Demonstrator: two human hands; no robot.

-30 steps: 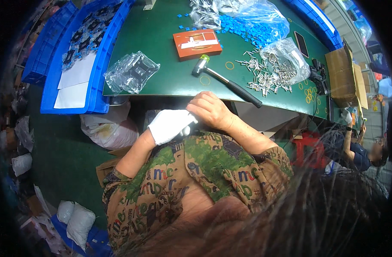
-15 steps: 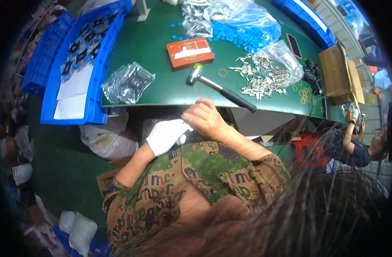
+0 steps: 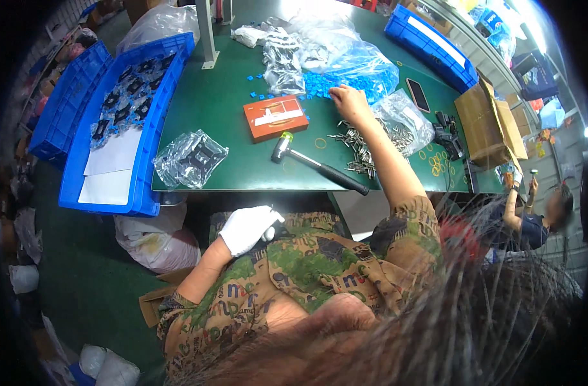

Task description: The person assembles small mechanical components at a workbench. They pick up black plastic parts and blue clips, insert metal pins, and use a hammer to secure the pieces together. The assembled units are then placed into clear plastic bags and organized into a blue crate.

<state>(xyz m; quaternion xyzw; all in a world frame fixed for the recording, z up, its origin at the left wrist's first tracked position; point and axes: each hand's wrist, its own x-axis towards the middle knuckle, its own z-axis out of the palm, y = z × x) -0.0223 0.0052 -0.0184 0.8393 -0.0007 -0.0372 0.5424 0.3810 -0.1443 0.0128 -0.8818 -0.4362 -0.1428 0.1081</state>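
Note:
My left hand [image 3: 247, 230], in a white glove, is closed near my lap, below the table's front edge. A small dark tip shows at its fingers, too small to name. My bare right hand [image 3: 350, 104] reaches far over the table to the near edge of a pile of small blue pieces [image 3: 316, 85]. Its fingers are bent and drawn together; whatever is between them is hidden. Beneath that wrist lie many small metal pins [image 3: 359, 153], partly under a clear plastic bag [image 3: 406, 116]. A hammer [image 3: 319, 170] with a black grip lies nearer me, beside an orange-red box [image 3: 276, 118].
A bagged black part [image 3: 192, 159] lies at the table's left front corner. Blue crates [image 3: 143, 138] stand at the left, another blue crate [image 3: 432, 48] at the far right. Rubber bands [image 3: 438, 164], a phone [image 3: 418, 95] and a cardboard box [image 3: 490, 125] are on the right. A co-worker [image 3: 532, 219] sits beyond.
My right hand has left my left hand and stretched forward to the blue pieces. The left hand stays near my lap, still closed. The whole view has shifted slightly.

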